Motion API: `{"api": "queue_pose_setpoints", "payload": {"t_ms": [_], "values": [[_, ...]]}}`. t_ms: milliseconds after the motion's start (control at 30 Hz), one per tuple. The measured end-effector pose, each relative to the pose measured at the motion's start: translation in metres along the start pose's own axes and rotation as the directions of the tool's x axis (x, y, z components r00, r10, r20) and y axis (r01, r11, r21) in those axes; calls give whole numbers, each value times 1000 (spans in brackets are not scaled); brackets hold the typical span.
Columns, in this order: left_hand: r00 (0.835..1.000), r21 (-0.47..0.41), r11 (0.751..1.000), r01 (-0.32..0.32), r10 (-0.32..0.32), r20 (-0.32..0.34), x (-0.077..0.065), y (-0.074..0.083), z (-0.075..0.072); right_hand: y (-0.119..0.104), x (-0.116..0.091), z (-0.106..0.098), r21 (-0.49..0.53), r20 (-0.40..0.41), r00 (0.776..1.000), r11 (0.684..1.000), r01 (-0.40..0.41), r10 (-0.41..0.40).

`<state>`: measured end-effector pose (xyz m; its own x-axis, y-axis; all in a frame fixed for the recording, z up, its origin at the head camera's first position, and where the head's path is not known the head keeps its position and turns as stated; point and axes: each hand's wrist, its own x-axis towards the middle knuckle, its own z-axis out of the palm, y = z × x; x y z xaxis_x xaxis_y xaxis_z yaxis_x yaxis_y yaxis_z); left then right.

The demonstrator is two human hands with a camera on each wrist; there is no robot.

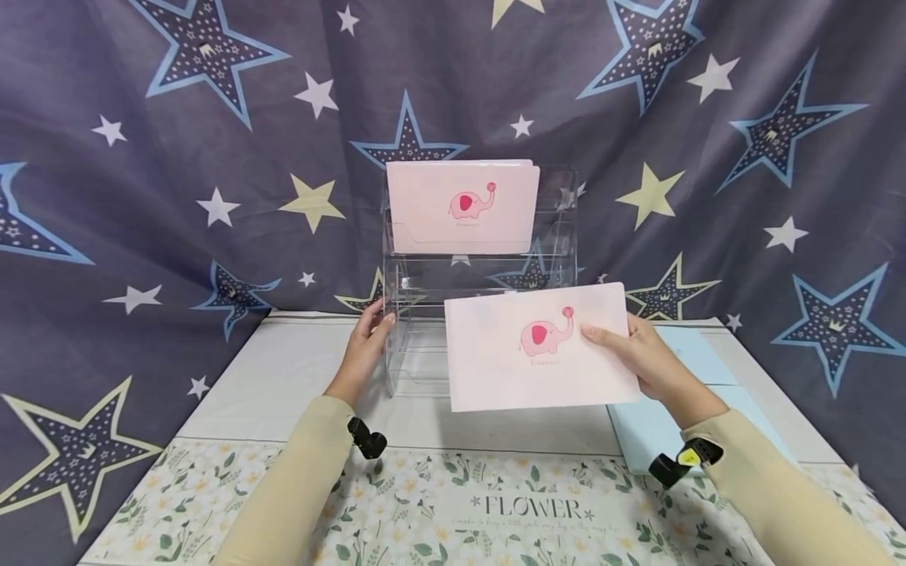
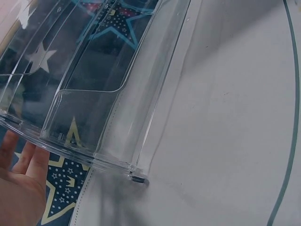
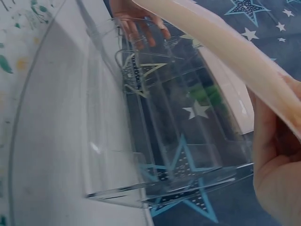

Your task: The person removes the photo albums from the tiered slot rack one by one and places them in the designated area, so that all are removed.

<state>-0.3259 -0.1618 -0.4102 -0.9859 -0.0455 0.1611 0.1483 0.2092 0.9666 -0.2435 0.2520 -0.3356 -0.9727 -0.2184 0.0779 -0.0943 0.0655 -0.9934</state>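
"What's the right hand [image 1: 647, 358] holding?"
"A flat, rectangular pink booklet [image 1: 541, 346] printed with an elephant, in front of the clear plastic tiered rack [image 1: 460, 273]."
"And the left hand [image 1: 364, 342]?"
"Fingers fairly straight, touching the rack's side."

White-topped table [image 1: 495, 432], floral-printed along near side; on it clear rack [image 1: 453, 275], flat pale-blue items [image 1: 637, 432] right
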Motion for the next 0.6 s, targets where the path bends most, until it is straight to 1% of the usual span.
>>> {"api": "queue_pose_setpoints", "payload": {"t_ms": [100,167,333,500,600], "values": [[1000,-3,1000,-6,6,1,0,0,0,9,-5,-2,19,9,998,998,-57,57],[1000,-7,1000,-10,10,-4,0,0,0,17,-9,-3,25,30,995,995,-91,91],[1000,-14,1000,-17,17,-9,1,0,1,39,-19,-6,28,94,980,983,-180,177],[1000,-16,1000,-10,10,-14,0,1,1,60,-29,-5,54,173,960,971,-233,221],[1000,2,1000,1,-1,-16,-1,2,1,70,-32,-3,76,223,945,962,-262,239]]}}
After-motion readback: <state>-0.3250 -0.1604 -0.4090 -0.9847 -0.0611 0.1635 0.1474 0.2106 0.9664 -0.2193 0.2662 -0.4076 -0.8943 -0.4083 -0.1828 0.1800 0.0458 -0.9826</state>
